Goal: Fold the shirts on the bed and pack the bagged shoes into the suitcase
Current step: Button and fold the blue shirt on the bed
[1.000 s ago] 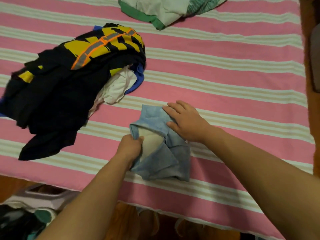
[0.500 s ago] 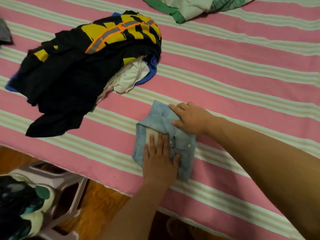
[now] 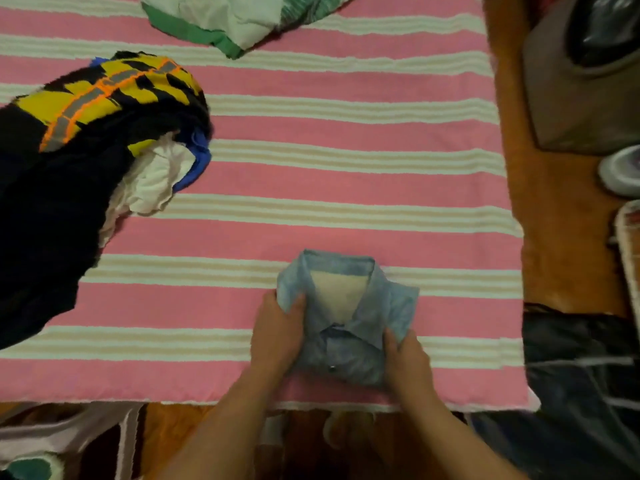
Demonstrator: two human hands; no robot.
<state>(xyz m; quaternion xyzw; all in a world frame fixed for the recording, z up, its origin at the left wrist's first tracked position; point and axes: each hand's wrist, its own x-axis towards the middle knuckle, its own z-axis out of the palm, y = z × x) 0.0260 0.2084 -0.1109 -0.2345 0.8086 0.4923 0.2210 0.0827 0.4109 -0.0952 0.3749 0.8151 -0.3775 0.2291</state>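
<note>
A small light blue collared shirt (image 3: 349, 327), folded into a compact square with its collar facing up, lies near the front edge of the pink striped bed (image 3: 346, 133). My left hand (image 3: 277, 334) grips its left side, thumb over the fabric. My right hand (image 3: 405, 362) grips its right side near the sleeve fold. A heap of unfolded clothes (image 3: 79, 161), black and yellow with orange and grey strips, white and blue cloth beneath, lies at the left. A white and green garment (image 3: 239, 22) lies at the far edge.
A wooden floor (image 3: 561, 237) runs along the right of the bed. A brown box-like thing (image 3: 581, 91) and pale shoes (image 3: 623, 171) stand at the right. A dark bag (image 3: 581, 393) sits at the lower right. A pale stool (image 3: 69, 438) stands at the lower left.
Both hands left the top of the shirt and now grip its two sides. The shirt is turned with its collar pointing away from me. The view swung to the right.
</note>
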